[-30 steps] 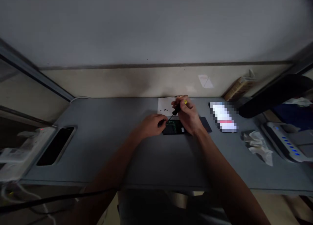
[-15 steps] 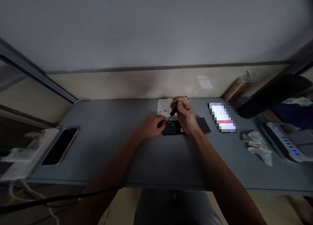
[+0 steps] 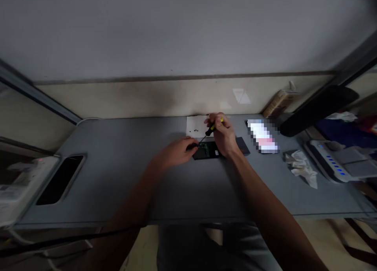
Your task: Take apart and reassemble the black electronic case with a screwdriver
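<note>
Position: flat black rectangular device with an exposed green circuit board [image 3: 206, 150] lies on the grey tabletop [image 3: 118, 153], right of centre, nearer the far edge than the near one.

Hands: apart from each other. Right hand [image 3: 224, 134] is closed around a black-and-yellow-handled screwdriver [image 3: 212, 127], its thin shaft slanting down to the board. Left hand [image 3: 180, 151] has its fingertips at the device's left end; whether they pinch anything, cannot tell.

Risks (judged): (a) tip may skid, owing to the slanted shaft and dim light, and scratch the board or jab the left fingertips beside it. (b) Device may slide if the left hand bears too lightly. (c) Tiny dark specks [image 3: 196, 130] lie loose on a white paper sheet [image 3: 191, 123] by the far edge; a nudge from the right hand, just beside, could scatter them.

Count: screwdriver, 1; device, 1; sheet, 1; specks, about 4, too small to be certain. Toward the right edge: lit phone [image 3: 262, 137], 1; crumpled white tissue [image 3: 302, 169], 1. Near left corner: dark-screened phone with pale rim [image 3: 60, 180], 1.
</note>
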The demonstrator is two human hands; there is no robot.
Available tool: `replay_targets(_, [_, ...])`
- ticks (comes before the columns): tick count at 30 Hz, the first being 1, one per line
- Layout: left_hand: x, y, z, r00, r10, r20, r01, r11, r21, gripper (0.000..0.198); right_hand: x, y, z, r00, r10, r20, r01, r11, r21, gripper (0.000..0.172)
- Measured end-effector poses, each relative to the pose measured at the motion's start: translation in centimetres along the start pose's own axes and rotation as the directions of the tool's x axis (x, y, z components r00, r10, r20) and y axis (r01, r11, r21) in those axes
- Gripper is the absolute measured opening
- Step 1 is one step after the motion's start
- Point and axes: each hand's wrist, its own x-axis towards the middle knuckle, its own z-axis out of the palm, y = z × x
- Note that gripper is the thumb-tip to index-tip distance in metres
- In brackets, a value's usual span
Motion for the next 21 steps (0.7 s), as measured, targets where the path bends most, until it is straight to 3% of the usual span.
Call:
replay_targets(5, [0.3, -0.5, 0.0, 1.000, 0.016, 0.010, -0.016, 0.998, -0.060, 0.020, -0.3, 0.1, 0.9, 0.998, -0.001, -0.068, -0.003, 0.998, -0.063, 0.060])
replay_targets(11, [0.3, -0.5, 0.0, 0.999, 0.040, -0.006, -0.040, 0.999, -0.029, 0.021, -0.3, 0.1, 1.4, 1.000, 0.021, -0.005, -0.020, 0.999, 0.026, 0.057])
replay_targets(14, [0.2, -0.3, 0.1, 0.999, 0.041, -0.023, -0.041, 0.999, 0.028, 0.022, -0.5, 0.4, 1.6, 0.999, 0.018, -0.049, -0.018, 1.000, -0.003, 0.050])
replay_targets(17, [0.1, 0.3, 0.3, 0.997, 0.045, -0.055, -0.038, 0.993, 0.115, 0.024, -0.9, 0.3, 2.0, 0.996, -0.025, -0.084, 0.019, 0.997, -0.069, 0.054])
replay_targets(21, [-0.1, 1.2, 0.3, 0.995, 0.048, -0.082, -0.026, 0.966, 0.258, 0.026, -1.6, -2.4, 1.8, 0.981, -0.157, -0.116, 0.131, 0.970, -0.207, 0.039])
